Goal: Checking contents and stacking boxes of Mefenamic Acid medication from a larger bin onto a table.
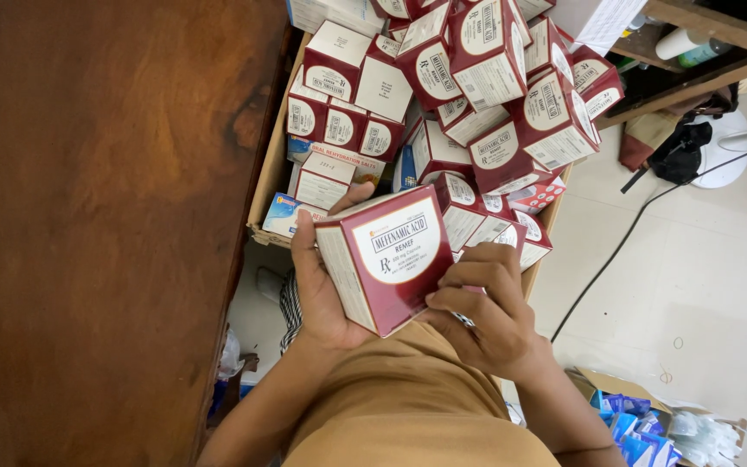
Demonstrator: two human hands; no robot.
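Note:
I hold a dark red and white medicine carton [386, 259] in front of my chest, tilted with its labelled face up. My left hand [317, 290] grips its left side, thumb on the top edge. My right hand [482, 307] curls around its lower right corner, fingers bent under it. Just beyond the carton lies a heap of several matching red and white cartons [477, 95] piled in an open cardboard box [268, 177].
A brown wooden tabletop [97, 225] fills the left side. A wooden shelf [693, 60] stands at the top right. A black cable [624, 242] runs over the pale tiled floor. Blue and white packets [641, 428] lie in a box at the bottom right.

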